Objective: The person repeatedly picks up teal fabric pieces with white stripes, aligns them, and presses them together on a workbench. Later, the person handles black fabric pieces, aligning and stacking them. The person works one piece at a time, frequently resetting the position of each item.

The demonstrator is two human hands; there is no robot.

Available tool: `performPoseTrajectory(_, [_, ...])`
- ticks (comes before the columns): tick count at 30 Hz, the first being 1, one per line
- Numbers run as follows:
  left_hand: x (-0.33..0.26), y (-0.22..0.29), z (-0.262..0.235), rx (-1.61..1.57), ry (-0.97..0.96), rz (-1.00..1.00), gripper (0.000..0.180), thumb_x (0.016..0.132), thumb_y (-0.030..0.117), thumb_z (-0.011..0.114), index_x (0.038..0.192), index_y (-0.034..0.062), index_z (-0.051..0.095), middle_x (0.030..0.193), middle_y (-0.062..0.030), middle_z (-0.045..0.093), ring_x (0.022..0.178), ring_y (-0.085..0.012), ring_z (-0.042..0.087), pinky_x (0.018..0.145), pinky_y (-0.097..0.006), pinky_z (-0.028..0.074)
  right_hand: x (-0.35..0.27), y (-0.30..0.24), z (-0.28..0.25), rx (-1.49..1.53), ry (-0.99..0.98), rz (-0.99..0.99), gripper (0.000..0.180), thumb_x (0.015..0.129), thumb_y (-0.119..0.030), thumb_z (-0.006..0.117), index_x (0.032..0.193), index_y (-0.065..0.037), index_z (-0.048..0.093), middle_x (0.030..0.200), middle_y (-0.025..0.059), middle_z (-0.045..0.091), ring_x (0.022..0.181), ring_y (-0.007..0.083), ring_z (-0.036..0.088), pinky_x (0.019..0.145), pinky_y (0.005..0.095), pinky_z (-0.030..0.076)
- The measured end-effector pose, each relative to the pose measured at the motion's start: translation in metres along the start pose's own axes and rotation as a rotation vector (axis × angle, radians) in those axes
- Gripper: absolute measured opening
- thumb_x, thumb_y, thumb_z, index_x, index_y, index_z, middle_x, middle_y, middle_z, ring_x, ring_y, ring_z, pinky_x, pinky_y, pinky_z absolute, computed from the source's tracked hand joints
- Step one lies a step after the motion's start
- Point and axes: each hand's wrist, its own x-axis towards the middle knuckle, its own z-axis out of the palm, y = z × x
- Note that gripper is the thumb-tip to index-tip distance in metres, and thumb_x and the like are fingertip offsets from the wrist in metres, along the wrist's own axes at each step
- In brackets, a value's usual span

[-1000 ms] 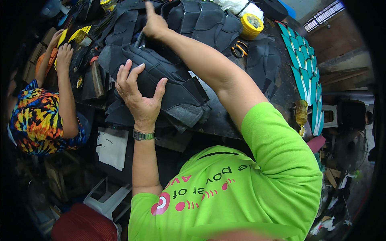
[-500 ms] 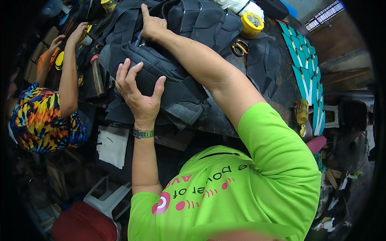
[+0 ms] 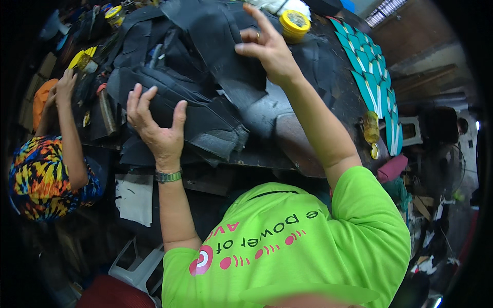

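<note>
A heap of black, foam-like cut pieces [image 3: 200, 118] covers the bench in front of me. My left hand [image 3: 156, 131], a metal watch at its wrist, is over the near left of the heap. Its fingers and thumb are spread, with nothing between them. Farther off to the right, my right hand [image 3: 269, 49] is beside a large black piece [image 3: 218, 51] that lies tilted across the heap. Its index finger stretches out and the thumb stands apart, the tip over the piece's edge. Whether the fingertips touch the piece is unclear.
A yellow-lidded jar [image 3: 295, 26] stands beyond my right hand. Rows of teal pieces [image 3: 367, 66] and a bottle [image 3: 371, 127] line the right edge. A wooden-handled tool [image 3: 107, 113] lies at left, where a co-worker's hands [image 3: 64, 87] are near another yellow-lidded container [image 3: 83, 59].
My right hand has moved right and its forearm is more upright. The large black piece now lies across the heap's middle. The orange-handled tool is out of sight. My left hand remains spread over the heap.
</note>
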Motion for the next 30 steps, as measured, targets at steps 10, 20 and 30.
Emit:
performPoseTrajectory(10, [-0.001,0.000,0.000,0.007,0.041,0.053,0.060,0.086,0.036,0.083,0.134,0.0118,0.055,0.144,-0.0129,0.050,0.139,-0.0328,0.042,0.115,-0.048,0.032,-0.108,0.009,-0.024,0.227,0.076,0.405,0.090,0.082,0.012,0.062,0.161,-0.016,0.029,0.108,0.0065,0.063,0.097,0.0118,0.063,0.091,0.0260,0.053])
performPoseTrajectory(20, [-0.002,-0.002,0.002,0.010,0.056,0.066,0.058,0.087,0.035,0.082,0.133,0.0116,0.056,0.142,-0.0137,0.052,0.138,-0.0317,0.044,0.114,-0.046,0.032,-0.122,0.005,-0.028,0.171,0.068,0.357,0.087,0.083,0.013,0.062,0.160,-0.016,0.033,0.109,0.0046,0.062,0.098,0.0091,0.060,0.092,0.0237,0.051])
performPoseTrajectory(30, [-0.002,-0.003,0.003,0.017,0.056,0.058,0.058,0.086,0.035,0.083,0.132,0.0124,0.056,0.143,-0.0136,0.052,0.137,-0.0315,0.044,0.115,-0.045,0.033,-0.118,-0.018,-0.025,-0.112,0.004,0.031,0.081,0.085,0.011,0.063,0.158,-0.011,0.037,0.147,0.0040,0.052,0.111,0.0100,0.058,0.098,0.0255,0.050])
